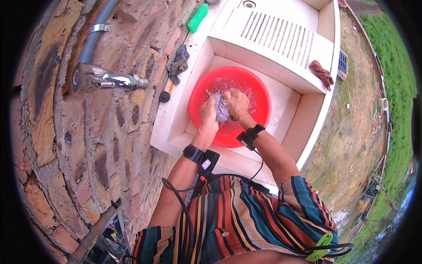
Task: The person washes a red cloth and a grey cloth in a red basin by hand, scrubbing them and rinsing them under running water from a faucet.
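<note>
A wet grey cloth (222, 108) is bunched between my hands above a red plastic basin (227, 140). My left hand (208, 114) grips its left side, and my right hand (236, 101) is closed on the right side. Soapy-looking water with white suds (252, 99) lies in the basin around them. The basin stands inside a cream-coloured sink (283, 115). Folds of the cloth are partly hidden behind my fingers.
A ribbed washboard surface (280, 36) adjoins the sink, with a crumpled reddish-brown cloth (321, 74) at its right edge. On the left ledge lie a dark grey cloth (179, 62), a black stopper (164, 96) and a green object (198, 18). A metal tap (122, 81) juts from the brick wall (99, 132).
</note>
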Demonstrator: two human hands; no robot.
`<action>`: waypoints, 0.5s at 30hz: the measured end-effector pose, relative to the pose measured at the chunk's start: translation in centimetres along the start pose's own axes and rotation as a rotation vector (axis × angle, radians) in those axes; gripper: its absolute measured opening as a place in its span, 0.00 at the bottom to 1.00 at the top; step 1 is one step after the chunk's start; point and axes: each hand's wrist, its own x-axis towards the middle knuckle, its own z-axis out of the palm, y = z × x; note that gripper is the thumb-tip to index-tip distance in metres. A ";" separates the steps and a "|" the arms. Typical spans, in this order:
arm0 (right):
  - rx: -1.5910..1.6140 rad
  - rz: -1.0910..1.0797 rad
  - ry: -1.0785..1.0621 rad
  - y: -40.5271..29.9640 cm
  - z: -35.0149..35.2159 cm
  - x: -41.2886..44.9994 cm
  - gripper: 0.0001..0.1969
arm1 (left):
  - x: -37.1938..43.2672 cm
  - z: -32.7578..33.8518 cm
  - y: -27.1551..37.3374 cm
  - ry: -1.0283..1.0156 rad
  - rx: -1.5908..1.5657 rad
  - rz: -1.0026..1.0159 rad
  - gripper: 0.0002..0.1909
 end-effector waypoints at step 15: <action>-0.617 -0.413 -0.329 7.0 1.4 -1.4 0.20 | 1.6 -5.8 0.5 0.140 0.520 -0.244 0.45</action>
